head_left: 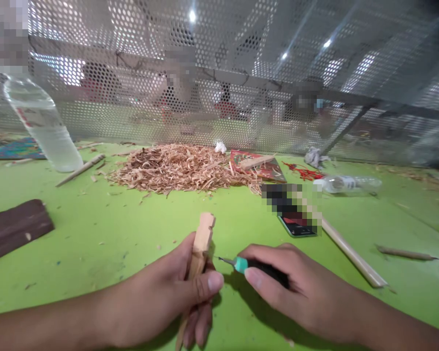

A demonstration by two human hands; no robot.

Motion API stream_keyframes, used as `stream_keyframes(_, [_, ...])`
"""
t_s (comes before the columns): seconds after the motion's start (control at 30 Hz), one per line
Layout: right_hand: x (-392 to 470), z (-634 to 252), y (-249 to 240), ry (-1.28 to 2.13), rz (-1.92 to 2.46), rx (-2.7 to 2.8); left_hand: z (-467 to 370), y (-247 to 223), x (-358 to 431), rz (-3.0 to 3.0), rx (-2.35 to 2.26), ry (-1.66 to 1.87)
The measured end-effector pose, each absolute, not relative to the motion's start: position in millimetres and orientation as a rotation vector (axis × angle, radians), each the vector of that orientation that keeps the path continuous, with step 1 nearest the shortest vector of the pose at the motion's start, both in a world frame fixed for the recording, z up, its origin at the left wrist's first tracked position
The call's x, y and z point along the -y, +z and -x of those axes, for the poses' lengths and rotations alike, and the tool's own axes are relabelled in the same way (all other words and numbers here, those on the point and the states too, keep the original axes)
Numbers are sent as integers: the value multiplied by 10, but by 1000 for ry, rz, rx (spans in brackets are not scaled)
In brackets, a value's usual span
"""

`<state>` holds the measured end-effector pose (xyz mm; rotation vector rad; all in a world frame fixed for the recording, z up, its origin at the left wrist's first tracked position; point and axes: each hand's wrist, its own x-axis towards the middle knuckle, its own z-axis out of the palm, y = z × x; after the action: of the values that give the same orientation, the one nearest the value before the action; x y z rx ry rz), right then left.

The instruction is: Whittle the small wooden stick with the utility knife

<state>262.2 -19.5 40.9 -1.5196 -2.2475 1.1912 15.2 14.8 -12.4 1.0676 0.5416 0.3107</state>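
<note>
A partly carved wooden stick [204, 233] stands tilted in my left hand [168, 287], which is wrapped round its middle. Its pale upper end has notches cut in the right side; the lower part is darker and partly hidden by my fingers. My right hand [292, 287] grips a carving knife [241, 264] with a black handle and a teal collar. The thin blade points left, close to the stick's right side; I cannot tell if it touches. Both hands are low over the green table [139, 229].
Wood shavings [183, 168] are heaped at the back middle. A water bottle [46, 124] stands at left behind a brown cloth-like piece [18, 226]. On the right lie a phone [296, 222], a pale wooden rod [354, 256], a pencil-like stick [406, 253] and a bottle on its side [349, 184]. Perforated mesh [139, 117] rises behind.
</note>
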Motion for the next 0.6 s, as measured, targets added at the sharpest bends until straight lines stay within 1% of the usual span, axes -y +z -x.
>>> stream_keyframes(0.2, [244, -2624, 398, 1177, 1522, 2211, -108, -72, -150, -1155, -546, 274])
stream_keyframes(0.43, [328, -2598, 362, 1675, 1518, 1866, -109, -70, -116, -1164, -565, 280])
stream_keyframes(0.6, [330, -2609, 327, 1870, 1485, 1708, -115, -62, -107, -1185, -595, 275])
